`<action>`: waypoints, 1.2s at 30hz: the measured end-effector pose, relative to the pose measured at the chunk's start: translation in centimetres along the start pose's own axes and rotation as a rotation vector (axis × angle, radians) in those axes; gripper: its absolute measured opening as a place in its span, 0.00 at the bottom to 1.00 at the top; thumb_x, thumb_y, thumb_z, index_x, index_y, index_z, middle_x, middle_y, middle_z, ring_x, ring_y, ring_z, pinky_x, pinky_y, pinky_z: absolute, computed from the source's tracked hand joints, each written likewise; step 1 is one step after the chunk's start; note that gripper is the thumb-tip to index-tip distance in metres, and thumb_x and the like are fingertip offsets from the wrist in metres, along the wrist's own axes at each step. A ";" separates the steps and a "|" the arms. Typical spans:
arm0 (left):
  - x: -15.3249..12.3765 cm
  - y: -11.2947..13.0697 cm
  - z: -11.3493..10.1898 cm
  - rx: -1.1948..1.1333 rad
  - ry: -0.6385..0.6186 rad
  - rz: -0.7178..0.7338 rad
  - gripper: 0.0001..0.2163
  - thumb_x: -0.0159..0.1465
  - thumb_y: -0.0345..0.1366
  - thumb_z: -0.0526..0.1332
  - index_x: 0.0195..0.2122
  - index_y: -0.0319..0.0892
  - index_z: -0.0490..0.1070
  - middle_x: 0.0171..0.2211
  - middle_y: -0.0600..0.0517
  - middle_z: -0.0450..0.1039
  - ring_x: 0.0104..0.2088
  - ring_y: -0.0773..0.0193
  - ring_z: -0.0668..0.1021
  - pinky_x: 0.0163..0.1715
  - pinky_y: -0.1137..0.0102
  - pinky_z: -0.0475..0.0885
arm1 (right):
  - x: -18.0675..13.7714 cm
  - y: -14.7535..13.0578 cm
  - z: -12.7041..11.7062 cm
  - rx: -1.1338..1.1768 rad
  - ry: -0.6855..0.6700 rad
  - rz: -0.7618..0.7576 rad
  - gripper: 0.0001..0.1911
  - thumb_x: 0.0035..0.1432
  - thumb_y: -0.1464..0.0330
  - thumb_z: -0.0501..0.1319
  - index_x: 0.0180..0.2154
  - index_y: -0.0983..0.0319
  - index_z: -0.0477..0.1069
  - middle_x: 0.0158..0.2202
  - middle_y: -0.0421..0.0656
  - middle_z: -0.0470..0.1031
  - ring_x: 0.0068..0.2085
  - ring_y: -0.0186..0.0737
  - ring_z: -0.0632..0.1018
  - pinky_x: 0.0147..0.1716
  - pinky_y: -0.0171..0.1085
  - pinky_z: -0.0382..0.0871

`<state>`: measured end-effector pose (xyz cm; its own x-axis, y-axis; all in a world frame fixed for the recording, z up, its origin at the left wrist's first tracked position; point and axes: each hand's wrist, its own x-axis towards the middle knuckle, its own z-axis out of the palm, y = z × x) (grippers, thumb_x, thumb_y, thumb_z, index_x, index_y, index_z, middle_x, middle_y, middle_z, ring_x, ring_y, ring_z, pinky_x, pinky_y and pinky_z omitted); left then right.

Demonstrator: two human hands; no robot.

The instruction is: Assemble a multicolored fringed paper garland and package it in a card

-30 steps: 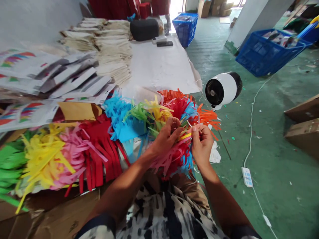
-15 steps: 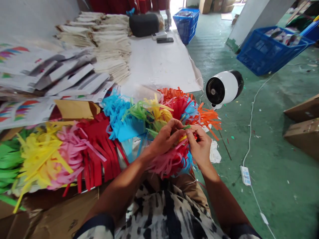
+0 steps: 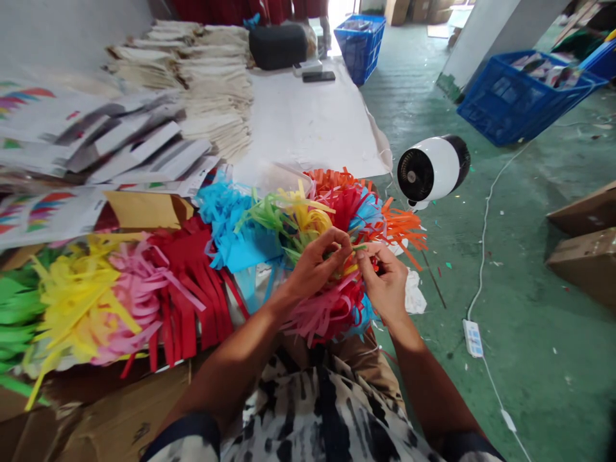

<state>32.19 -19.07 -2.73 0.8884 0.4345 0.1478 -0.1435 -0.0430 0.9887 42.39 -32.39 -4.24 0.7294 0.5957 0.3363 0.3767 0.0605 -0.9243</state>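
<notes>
Two bare hands (image 3: 315,264) (image 3: 386,282) pinch a thin green strip (image 3: 359,246) over a fringe bundle (image 3: 308,218) of bright paper.

The left hand's fingers are closed, thumb pressed to fingertips on one end of the thin green strip. The right hand's fingertips close on the other end, so the strip runs short and nearly level between them. Both hands rest against the fringe bundle, a ruffled mass of yellow, green, red, blue, orange and pink strips at the near table edge, above the person's lap. To the left, loose fringe (image 3: 144,295) in red, pink, yellow and green lies spread on the table. Behind it sit stacks of printed sheets (image 3: 96,138). To the right, a small white fan (image 3: 432,169) is near the table's corner, and a power strip (image 3: 472,338) lies on the green floor. A blue crate (image 3: 514,99) stands farther off.
</notes>
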 end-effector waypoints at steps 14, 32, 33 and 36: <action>-0.6 0.0 0.2 0.345 0.166 0.177 0.06 0.68 0.35 0.67 0.41 0.43 0.72 0.34 0.56 0.73 0.29 0.70 0.72 0.30 0.74 0.67 | -0.1 0.1 0.6 -0.031 0.112 -0.013 0.08 0.69 0.64 0.64 0.35 0.59 0.76 0.28 0.35 0.75 0.26 0.31 0.70 0.26 0.33 0.62; -0.5 0.6 -0.1 0.425 0.075 0.175 0.02 0.68 0.29 0.66 0.40 0.42 0.74 0.35 0.54 0.75 0.35 0.67 0.76 0.38 0.72 0.72 | -0.2 0.2 0.9 -0.030 0.119 0.034 0.09 0.68 0.63 0.63 0.35 0.59 0.75 0.29 0.36 0.74 0.28 0.33 0.71 0.28 0.34 0.64; -0.4 0.6 -0.2 0.434 0.053 0.155 0.01 0.68 0.30 0.65 0.40 0.42 0.74 0.36 0.53 0.75 0.35 0.67 0.76 0.38 0.72 0.72 | -0.2 0.2 0.9 -0.037 0.117 0.037 0.09 0.68 0.63 0.62 0.35 0.59 0.75 0.29 0.36 0.75 0.28 0.33 0.71 0.28 0.34 0.64; -0.3 0.7 -0.4 0.474 0.018 0.137 0.01 0.69 0.30 0.64 0.41 0.41 0.75 0.38 0.51 0.75 0.37 0.65 0.76 0.41 0.70 0.71 | -0.2 0.2 0.9 -0.045 0.107 0.041 0.09 0.69 0.63 0.63 0.36 0.59 0.76 0.29 0.36 0.75 0.28 0.33 0.71 0.28 0.35 0.65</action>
<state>31.64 -18.89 -2.09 0.8669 0.4120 0.2806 -0.0400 -0.5035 0.8630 41.82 -31.73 -4.67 0.8006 0.5080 0.3176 0.3684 0.0006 -0.9297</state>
